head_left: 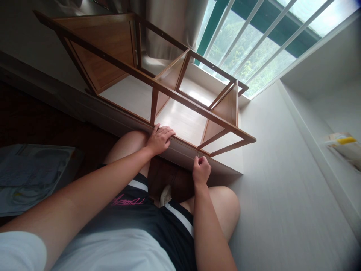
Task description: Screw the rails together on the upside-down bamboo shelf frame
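Note:
A brown wooden shelf frame (pixel 180 96) lies on its side on a pale ledge, with panels set across it. My left hand (pixel 160 139) is closed over its near lower rail, fingers on top and thumb on the near side. Farther right, my right hand (pixel 202 169) is pinched on a thin rod (pixel 198 154) that looks like a hex key. The rod's upper end meets the near rail by a corner post; the rest is hidden in my fingers.
Behind the frame are a barred window (pixel 248 45) and a shiny curtain (pixel 172 30). A pale wall (pixel 282 180) rises on the right, with a yellow-marked packet (pixel 345 145) beyond. At lower left sits a box (pixel 36 177) with papers and cables. My knees are against the ledge.

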Tool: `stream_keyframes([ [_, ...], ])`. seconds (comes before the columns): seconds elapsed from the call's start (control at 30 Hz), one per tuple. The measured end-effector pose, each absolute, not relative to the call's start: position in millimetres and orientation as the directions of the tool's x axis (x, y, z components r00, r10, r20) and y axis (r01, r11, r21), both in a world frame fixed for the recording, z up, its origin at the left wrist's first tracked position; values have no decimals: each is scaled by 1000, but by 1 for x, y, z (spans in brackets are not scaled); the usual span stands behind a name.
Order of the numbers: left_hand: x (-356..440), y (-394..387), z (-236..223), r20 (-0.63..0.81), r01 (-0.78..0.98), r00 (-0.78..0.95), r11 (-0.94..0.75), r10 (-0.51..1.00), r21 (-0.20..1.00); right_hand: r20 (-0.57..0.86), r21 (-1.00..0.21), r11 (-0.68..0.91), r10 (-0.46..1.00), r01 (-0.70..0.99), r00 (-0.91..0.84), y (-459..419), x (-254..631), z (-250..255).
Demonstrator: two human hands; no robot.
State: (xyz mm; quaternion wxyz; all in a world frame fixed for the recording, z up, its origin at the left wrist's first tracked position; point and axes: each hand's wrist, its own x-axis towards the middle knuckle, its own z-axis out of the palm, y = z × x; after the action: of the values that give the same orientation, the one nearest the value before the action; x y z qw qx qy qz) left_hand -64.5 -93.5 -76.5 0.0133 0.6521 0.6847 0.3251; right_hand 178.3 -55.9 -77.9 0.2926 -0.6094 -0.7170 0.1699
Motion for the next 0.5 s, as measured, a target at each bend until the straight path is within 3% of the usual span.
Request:
stream_keyframes([
  [0.13,-64,-93,-77,412,887,-147,-64,899,457,234,-540,172,971,824,-50,-56,175,-78],
  [0.23,-64,-93,-77,408,888,-147,-61,901,455,218,-643,163,976,749,-26,-57,173,-82],
  [0.3,-64,-93,-76,404,888,-144,-62,903,456,114,-826,106,993,554,-19,-58,172,-86],
  [0.37,-64,-94,-76,403,886,-143,-64,904,459,-76,-972,-61,996,228,-57,-59,171,-90],
  [0.43,-64,-94,-76,401,885,-146,-62,904,461,-251,-958,-270,951,-91,-180,-59,172,-92],
  [0.5,-64,-94,-76,402,886,-151,-57,903,460,-318,-868,-407,895,-285,-312,-60,172,-93],
])
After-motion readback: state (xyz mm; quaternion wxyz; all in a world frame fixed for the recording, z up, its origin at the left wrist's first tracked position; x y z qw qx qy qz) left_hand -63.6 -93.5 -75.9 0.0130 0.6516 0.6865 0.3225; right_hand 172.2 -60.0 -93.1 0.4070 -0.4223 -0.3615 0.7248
